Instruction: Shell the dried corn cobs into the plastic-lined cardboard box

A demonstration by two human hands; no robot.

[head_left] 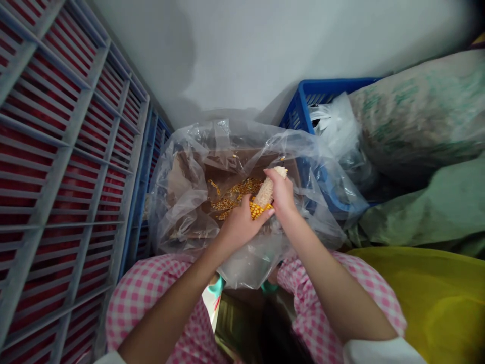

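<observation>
A corn cob (267, 194) is held at a slant over a cardboard box (242, 161) lined with a clear plastic bag (174, 212). Most of the cob's upper part is bare and pale, while yellow kernels cover its lower end. My left hand (242, 220) is wrapped round the kernel-covered end, thumb along its lower side. Around the bare upper part, my right hand (282, 193) is closed, with its thumb near the remaining kernels. Loose kernels (235, 196) lie on the bottom of the box, below and left of the cob.
Stacked slatted crates (71, 151) line the left side. A blue basket (303, 108) with white plastic bags (337, 126) stands to the right, beside a large filled sack (420, 106). Yellow material (432, 298) lies at lower right. A white wall (242, 55) rises behind the box.
</observation>
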